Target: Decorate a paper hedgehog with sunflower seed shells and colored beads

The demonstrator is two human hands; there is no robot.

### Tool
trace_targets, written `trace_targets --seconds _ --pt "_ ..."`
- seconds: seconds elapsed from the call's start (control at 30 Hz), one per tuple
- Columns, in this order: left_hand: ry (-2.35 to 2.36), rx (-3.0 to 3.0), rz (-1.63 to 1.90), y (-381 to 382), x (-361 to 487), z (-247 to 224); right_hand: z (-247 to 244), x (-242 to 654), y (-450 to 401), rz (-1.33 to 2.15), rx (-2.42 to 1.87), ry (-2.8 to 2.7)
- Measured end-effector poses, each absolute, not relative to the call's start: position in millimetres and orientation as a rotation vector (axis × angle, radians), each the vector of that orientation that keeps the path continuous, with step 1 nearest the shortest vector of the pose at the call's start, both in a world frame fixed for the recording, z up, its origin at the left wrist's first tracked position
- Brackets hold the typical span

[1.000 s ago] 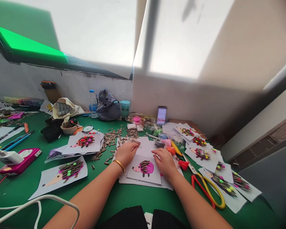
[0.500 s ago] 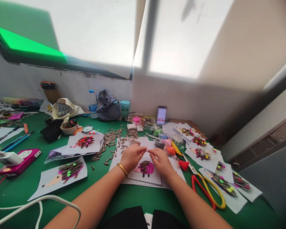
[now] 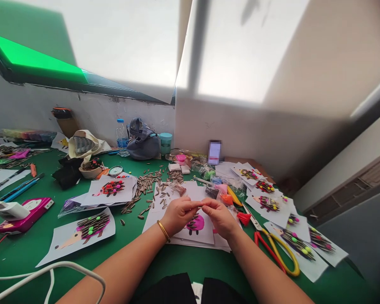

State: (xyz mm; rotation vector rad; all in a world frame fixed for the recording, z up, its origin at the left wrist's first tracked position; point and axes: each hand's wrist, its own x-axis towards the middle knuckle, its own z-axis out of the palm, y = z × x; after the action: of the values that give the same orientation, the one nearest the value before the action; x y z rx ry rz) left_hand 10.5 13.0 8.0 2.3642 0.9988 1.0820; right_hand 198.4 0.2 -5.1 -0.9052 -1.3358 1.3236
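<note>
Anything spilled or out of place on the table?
Yes: striped seeds lie loose across the green tabletop rather than in a container, some straying onto the white papers. One lone seed sits apart, left of the hands. Otherwise nothing stands out.

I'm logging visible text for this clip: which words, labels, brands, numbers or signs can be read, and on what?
None can be read with certainty.
Water bottle: label too small and blurred.
Phone: screen pixelated.
Wall mark: too faint.
</note>
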Motion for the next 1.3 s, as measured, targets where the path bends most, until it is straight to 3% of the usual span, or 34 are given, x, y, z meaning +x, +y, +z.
trace_targets --seconds 0.27,0.7,0.97,1.3 --pt "1.125 2.444 0.957 11.8 6.6 9.3 -3.9 201.7 -1.0 1.180 -1.010 -1.459" --pt "1.106 2.203 0.721 23.3 -4.1 8.6 2.6 208.4 -7.1 0.462 -1.134 -1.877" --pt "1.463 2.468 0.321 32.9 -22.1 5.8 0.1 220.2 -3.1 0.421 -1.153 -2.211" --pt "1.459 2.479 0.255 33.9 -21.5 1.5 -2.9 209.6 -7.6 0.223 -1.167 -2.343"
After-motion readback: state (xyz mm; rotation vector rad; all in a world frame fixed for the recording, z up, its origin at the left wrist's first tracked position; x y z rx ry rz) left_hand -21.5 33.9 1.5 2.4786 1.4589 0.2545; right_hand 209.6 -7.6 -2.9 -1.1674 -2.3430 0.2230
